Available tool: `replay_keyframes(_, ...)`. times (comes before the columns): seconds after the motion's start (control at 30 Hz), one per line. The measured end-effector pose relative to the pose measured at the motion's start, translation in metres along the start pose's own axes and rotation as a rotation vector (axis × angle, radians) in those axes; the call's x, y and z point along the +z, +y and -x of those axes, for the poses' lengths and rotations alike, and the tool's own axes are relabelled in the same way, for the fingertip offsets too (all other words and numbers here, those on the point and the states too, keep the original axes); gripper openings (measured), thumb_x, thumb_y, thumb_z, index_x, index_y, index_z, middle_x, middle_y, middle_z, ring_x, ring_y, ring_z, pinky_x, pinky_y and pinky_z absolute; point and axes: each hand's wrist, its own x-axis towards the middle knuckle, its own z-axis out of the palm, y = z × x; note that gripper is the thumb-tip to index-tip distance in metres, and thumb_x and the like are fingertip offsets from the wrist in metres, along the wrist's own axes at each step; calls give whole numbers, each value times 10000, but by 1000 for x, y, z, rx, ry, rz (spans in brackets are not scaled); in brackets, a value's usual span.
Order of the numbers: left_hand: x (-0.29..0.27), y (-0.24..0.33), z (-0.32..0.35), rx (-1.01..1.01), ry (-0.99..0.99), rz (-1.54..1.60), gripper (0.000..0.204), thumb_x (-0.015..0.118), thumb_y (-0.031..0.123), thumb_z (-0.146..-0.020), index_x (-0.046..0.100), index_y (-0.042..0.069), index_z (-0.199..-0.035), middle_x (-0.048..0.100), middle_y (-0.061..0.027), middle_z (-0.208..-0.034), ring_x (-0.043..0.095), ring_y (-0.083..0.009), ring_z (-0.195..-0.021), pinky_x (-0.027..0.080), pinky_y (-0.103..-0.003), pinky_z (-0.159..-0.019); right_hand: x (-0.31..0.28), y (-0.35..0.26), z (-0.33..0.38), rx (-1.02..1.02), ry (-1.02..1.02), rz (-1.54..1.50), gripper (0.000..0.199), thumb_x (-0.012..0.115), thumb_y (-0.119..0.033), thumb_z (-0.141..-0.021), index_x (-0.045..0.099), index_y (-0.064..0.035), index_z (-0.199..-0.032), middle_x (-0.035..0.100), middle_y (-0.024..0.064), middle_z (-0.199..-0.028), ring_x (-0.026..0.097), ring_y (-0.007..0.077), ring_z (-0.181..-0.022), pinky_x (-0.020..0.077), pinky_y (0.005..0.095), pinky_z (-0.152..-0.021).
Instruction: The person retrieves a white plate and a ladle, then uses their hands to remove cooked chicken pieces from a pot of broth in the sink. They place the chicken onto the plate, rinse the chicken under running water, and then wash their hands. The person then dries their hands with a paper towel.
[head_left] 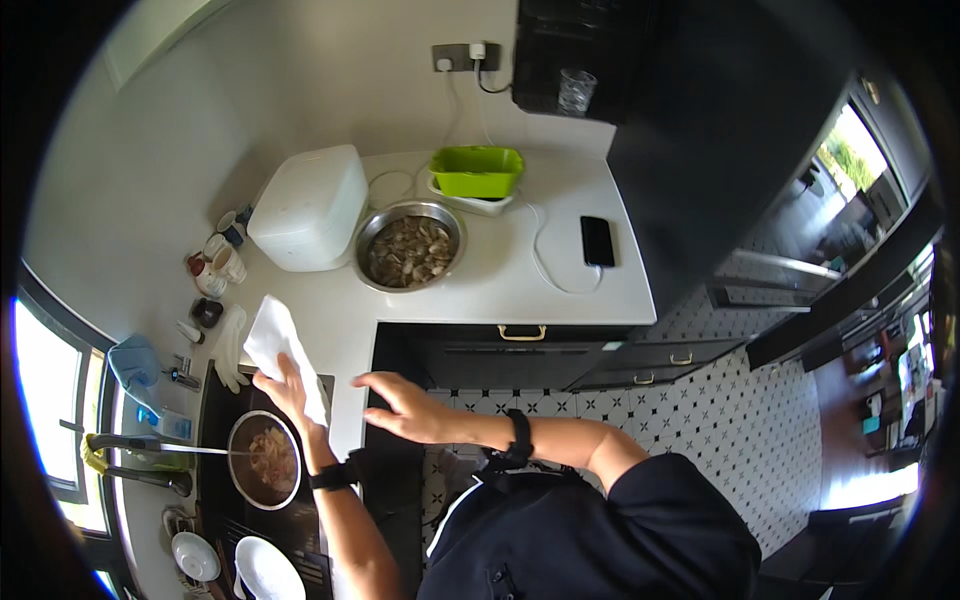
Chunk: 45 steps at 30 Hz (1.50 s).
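Note:
My left hand (pixel 288 392) is closed around a folded white sheet (pixel 272 338), which looks like a paper towel or a cloth. It is raised over the counter's edge beside the sink. My right hand (pixel 405 408) hovers to the right of it, fingers apart and holding nothing. Below and left of my left hand, a metal pot (pixel 237 478) sits in the dark sink with pale pieces, seemingly meat, in liquid. A stream of water runs from the faucet (pixel 140 442) toward the pot. Farther away, a steel bowl (pixel 455 222) full of clams stands on the white counter (pixel 500 275).
Behind the bowl are a white lidded bin (pixel 312 210) and a green plastic basket (pixel 478 172). A phone (pixel 597 242) lies on the right with its cable attached. Cups (pixel 228 262) and pale gloves (pixel 229 350) line the left wall. White bowls (pixel 268 570) stand at the lower left.

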Motion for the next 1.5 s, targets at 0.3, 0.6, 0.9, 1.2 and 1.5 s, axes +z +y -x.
replay_keyframes(0.3,38,-102,-151,-259,191,-481,1233,810,574,-691,141,-5,-1551,318,-322,-1520,268,-507,-1431,243,-554,-1180,-48,-8,-29,294,245,-55,277,583,-23,-962,583,16,-1237,623,119,-1280,582,205,-1212,435,355,-1059)
replay_keyframes(0.6,6,-97,-128,-396,55,-577,921,677,405,-820,237,78,-1560,205,-397,-1515,226,-524,-1436,254,-586,-1141,-45,29,-78,290,13,-112,243,566,-13,-980,570,21,-1220,597,134,-1297,571,194,-1190,439,318,-1016)
replay_keyframes(0.9,-136,-35,-55,-148,464,-643,501,691,269,-832,571,64,-1273,539,-175,-1260,494,-342,-1228,388,-479,-1055,-46,42,-119,175,-84,-109,247,582,-24,-964,591,11,-1208,625,112,-1244,574,172,-1146,437,311,-1003)
replay_keyframes(1.2,-105,17,22,-190,287,-149,252,620,80,-897,601,24,-1142,590,-65,-1092,555,-182,-1038,445,-317,-947,-173,76,-116,42,562,154,219,594,-65,-969,623,-19,-1182,643,56,-1166,574,135,-999,460,283,-902)
replay_keyframes(1.5,-175,-26,-52,-17,524,-282,295,642,92,-855,623,2,-1135,621,-96,-1046,601,-226,-933,498,-353,-857,-256,100,-46,178,733,201,219,533,-95,-1006,574,25,-1185,612,116,-1167,561,197,-1111,414,332,-1023)
